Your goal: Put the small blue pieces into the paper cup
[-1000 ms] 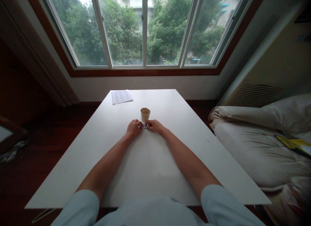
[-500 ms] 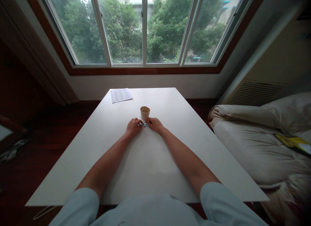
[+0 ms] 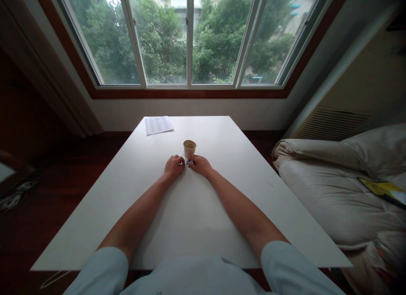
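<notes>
Right hand (image 3: 201, 164) has shifted, bringing its fingertips to small blue pieces (image 3: 188, 163) just before the paper cup (image 3: 189, 149). Left hand (image 3: 173, 166) rests near-left of the cup; both hands curl nearly closed, any grip too small to confirm.

Both forearms reach forward, left hand (image 3: 174, 166) and right hand (image 3: 200, 164) curled.

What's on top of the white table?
A paper cup, paper sheets and small blue pieces near the left hand and right hand. Anything beneath the hands, forearms or cup is covered; the pieces are too small to identify.
</notes>
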Motion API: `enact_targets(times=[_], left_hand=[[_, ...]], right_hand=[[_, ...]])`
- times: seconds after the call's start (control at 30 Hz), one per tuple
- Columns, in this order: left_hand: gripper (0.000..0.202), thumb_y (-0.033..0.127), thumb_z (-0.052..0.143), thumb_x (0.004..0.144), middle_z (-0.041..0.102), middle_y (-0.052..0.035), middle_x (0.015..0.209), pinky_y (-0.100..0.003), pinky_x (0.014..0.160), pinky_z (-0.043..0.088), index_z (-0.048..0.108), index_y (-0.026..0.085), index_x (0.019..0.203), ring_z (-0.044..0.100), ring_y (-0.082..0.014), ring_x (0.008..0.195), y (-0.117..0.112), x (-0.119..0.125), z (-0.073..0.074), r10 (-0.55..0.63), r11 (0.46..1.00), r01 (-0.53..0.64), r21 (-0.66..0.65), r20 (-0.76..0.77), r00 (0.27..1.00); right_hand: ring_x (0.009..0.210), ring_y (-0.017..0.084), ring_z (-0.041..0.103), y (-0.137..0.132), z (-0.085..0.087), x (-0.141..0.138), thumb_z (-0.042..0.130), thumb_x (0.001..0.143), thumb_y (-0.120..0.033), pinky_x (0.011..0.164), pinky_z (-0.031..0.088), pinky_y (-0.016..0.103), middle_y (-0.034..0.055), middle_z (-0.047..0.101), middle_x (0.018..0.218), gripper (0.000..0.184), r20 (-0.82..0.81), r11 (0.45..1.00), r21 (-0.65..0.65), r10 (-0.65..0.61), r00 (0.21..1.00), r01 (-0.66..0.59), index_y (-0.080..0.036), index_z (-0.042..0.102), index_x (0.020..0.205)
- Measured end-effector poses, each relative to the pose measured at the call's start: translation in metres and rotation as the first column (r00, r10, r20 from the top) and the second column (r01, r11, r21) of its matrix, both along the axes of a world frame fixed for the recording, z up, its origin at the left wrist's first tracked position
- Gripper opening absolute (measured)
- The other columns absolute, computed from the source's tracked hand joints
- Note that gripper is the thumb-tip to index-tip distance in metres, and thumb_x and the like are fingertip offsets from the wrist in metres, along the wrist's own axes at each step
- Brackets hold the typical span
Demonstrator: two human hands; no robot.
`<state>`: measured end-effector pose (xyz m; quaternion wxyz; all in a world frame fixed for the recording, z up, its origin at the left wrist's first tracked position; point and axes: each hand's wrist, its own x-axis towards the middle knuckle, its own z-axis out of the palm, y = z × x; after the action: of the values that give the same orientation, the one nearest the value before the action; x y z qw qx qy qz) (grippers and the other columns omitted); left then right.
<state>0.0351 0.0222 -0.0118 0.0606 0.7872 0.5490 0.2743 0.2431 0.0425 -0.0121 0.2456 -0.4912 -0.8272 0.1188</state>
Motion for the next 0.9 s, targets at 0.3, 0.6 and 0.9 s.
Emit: enact_targets(times=[0.3,0.6,0.9], left_hand=[[0.014,0.024,0.066,0.090,0.069,-0.0069,0.099,-0.038,0.089,0.050,0.077,0.027,0.097,0.061,-0.0249,0.099,-0.003,-0.001,0.005,0.028,0.999,-0.028,-0.038,-0.003,1.000],[0.015,0.025,0.064,0.092,0.069,-0.0075,0.099,-0.036,0.089,0.050,0.078,0.026,0.097,0.061,-0.0244,0.098,0.000,0.000,0.000,0.028,0.999,-0.029,-0.019,-0.045,0.999],[0.015,0.026,0.064,0.094,0.069,-0.0079,0.100,-0.036,0.089,0.048,0.078,0.024,0.098,0.061,-0.0238,0.098,0.001,-0.001,-0.001,0.024,1.000,-0.025,-0.016,-0.064,0.998]], right_hand=[[0.086,0.019,0.064,-0.001,-0.001,-0.006,0.071,0.092,-0.036,0.077,0.044,0.029,0.0038,0.074,0.099,0.017,0.013,1.000,-0.006,0.003,1.000,-0.003,-0.027,0.078,0.105],[0.088,0.017,0.065,-0.002,0.000,-0.007,0.068,0.093,-0.030,0.079,0.045,0.027,0.0030,0.076,0.102,0.017,0.039,0.999,-0.016,-0.039,0.998,0.040,-0.026,0.078,0.106],[0.088,0.017,0.066,-0.002,0.003,-0.014,0.068,0.091,-0.033,0.075,0.042,0.025,0.0023,0.076,0.101,0.015,0.058,0.991,-0.080,-0.102,0.993,0.107,-0.025,0.077,0.100]])
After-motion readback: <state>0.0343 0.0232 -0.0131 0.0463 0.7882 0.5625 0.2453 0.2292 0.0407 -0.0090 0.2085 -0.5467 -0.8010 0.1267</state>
